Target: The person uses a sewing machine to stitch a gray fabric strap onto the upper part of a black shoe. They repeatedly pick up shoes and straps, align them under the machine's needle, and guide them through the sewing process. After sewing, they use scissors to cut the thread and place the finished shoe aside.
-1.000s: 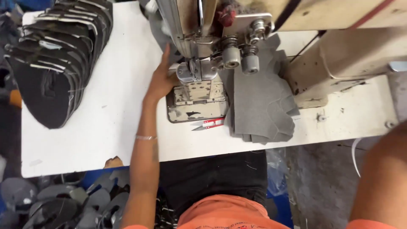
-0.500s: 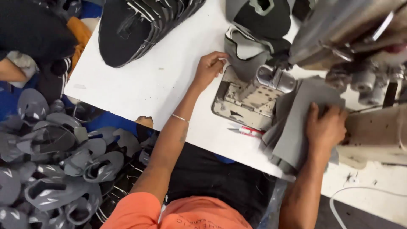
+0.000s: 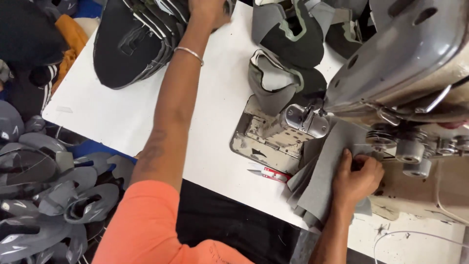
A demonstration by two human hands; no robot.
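Note:
My left hand [image 3: 207,11] reaches far up the white table [image 3: 215,117] to a fanned stack of black shoe pieces [image 3: 134,41], fingers curled at its top edge; whether it grips a piece I cannot tell. A thin bracelet circles that wrist. My right hand [image 3: 357,178] rests on a pile of grey fabric pieces [image 3: 320,181] beside the sewing machine [image 3: 405,73], fingers bent and pinching the top piece. Finished grey-and-black shoe uppers [image 3: 283,78] lie behind the needle area and its worn metal plate [image 3: 259,142].
Small red-handled snips [image 3: 268,172] lie at the table's near edge. More stitched uppers [image 3: 303,29] sit at the back. Many grey and black shoe pieces [image 3: 53,190] are heaped on the floor at left. A white cable [image 3: 415,235] runs at lower right.
My left hand has left the machine's plate and moved up-left to the black stack. My right hand stays on the grey pile. The view has shifted closer.

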